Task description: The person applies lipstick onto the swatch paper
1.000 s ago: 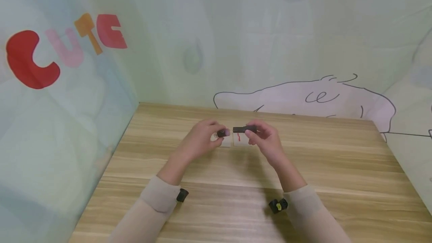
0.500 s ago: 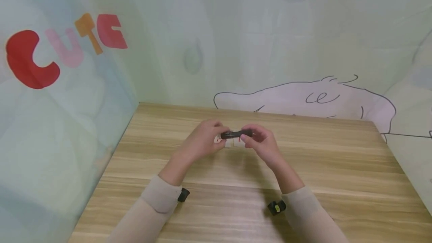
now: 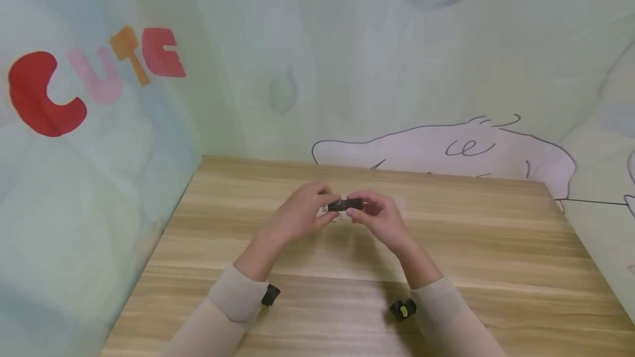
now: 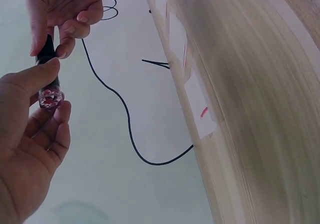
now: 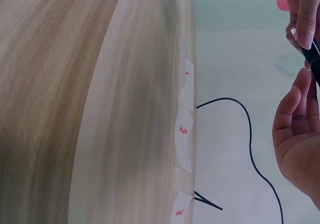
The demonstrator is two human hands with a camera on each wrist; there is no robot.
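Observation:
A capped black lipstick (image 3: 343, 205) is held level between both hands over the far part of the table in the head view. My left hand (image 3: 300, 214) pinches its base end between thumb and fingers. The cap end is in the grip of my right hand (image 3: 383, 220). In the left wrist view the lipstick's clear base (image 4: 50, 99) shows red and white flecks beneath the left thumb. Tube and cap form one straight piece, seen also in the right wrist view as a black lipstick (image 5: 312, 56) partly cut by the frame edge.
White paper slips (image 5: 184, 134) with red marks lie along the far edge of the wooden table (image 3: 322, 313). Behind the table hangs a printed cloth backdrop (image 3: 347, 70), which also covers the left side. Each cuff carries a small black wrist camera (image 3: 270, 295).
The lipstick's mauve tip was bare a second ago, apart from the cap in my right hand. The hands have come together and the cap now covers the tip.

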